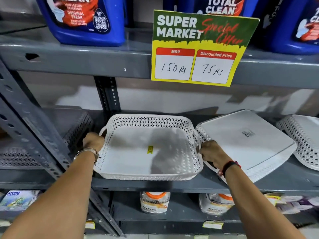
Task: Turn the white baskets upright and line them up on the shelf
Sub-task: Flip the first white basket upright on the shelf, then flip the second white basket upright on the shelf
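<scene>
A white lattice basket (148, 176) stands upright on the grey shelf (155, 186), a yellow sticker on its floor. My left hand (93, 141) grips its left handle and my right hand (213, 153) grips its right handle. Right beside it a second white basket (245, 140) lies upside down, tilted, its flat bottom facing up. A third white basket (303, 140) lies overturned at the far right, cut off by the frame edge.
A slanted grey upright post (34, 135) runs just left of my left arm. Grey lattice baskets (76, 128) sit in the bay to the left. A price sign (198, 49) hangs from the shelf above, with blue detergent jugs (82, 19) on it. Jars stand below.
</scene>
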A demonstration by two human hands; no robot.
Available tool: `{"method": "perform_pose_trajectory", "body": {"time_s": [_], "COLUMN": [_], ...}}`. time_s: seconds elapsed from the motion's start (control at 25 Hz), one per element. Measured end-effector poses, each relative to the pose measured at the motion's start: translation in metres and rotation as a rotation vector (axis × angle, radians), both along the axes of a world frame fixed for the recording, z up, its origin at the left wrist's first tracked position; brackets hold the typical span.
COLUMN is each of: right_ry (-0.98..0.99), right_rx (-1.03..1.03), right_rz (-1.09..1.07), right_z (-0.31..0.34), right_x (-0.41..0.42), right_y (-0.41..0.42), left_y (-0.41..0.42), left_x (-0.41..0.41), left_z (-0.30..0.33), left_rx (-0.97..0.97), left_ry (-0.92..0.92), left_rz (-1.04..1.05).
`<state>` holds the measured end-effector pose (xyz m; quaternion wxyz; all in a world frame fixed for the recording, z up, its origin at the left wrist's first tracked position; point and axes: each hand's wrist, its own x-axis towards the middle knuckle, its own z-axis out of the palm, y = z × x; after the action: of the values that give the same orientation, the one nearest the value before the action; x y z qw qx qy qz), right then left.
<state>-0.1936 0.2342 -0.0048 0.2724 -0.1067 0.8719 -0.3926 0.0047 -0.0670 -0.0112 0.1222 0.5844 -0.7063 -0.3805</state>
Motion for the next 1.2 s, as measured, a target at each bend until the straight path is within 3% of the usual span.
{"method": "perform_pose_trajectory", "body": {"time_s": [0.16,0.28,0.4,0.48,0.52,0.6,0.68,0.76,0.88,0.96,1.08,1.2], "right_ry": [-0.081,-0.058,0.256,0.419,0.468,0.553,0.604,0.603,0.486,0.412,0.273,0.134], "right_rx": [-0.042,0.065,0.182,0.149,0.120,0.130,0.203,0.200,0.152,0.164,0.111,0.050], "right_rz": [0.003,0.089,0.082,0.027,-0.020,-0.106,-0.125,-0.113,-0.066,0.008,0.051,0.070], "right_z": [0.005,0.015,0.041,0.066,0.074,0.082,0.074,0.063,0.044,0.030,0.019,0.017], "right_x": [0.001,0.004,-0.009,-0.034,-0.050,-0.090,-0.129,-0.165,-0.209,-0.227,-0.244,-0.249], "right_y": [0.006,0.008,0.014,0.032,0.045,0.084,0.121,0.154,0.191,0.205,0.210,0.204], "left_y": [0.020,0.040,0.069,0.093,0.108,0.149,0.187,0.226,0.278,0.296,0.309,0.309], "left_x": [-0.001,-0.008,-0.032,-0.067,-0.088,-0.133,-0.170,-0.200,-0.229,-0.236,-0.239,-0.240], "left_z": [0.011,0.023,0.035,0.039,0.042,0.053,0.058,0.055,0.054,0.053,0.056,0.045], "left_rx": [-0.060,-0.097,-0.376,-0.496,-0.458,-0.200,0.020,0.039,-0.160,-0.246,-0.264,0.001], "left_ry": [-0.049,-0.148,-0.214,-0.101,0.028,0.297,0.347,0.163,-0.191,-0.308,-0.420,-0.342], "left_rz": [0.026,0.014,-0.112,-0.245,-0.303,-0.377,-0.446,-0.529,-0.601,-0.568,-0.513,-0.450]}}
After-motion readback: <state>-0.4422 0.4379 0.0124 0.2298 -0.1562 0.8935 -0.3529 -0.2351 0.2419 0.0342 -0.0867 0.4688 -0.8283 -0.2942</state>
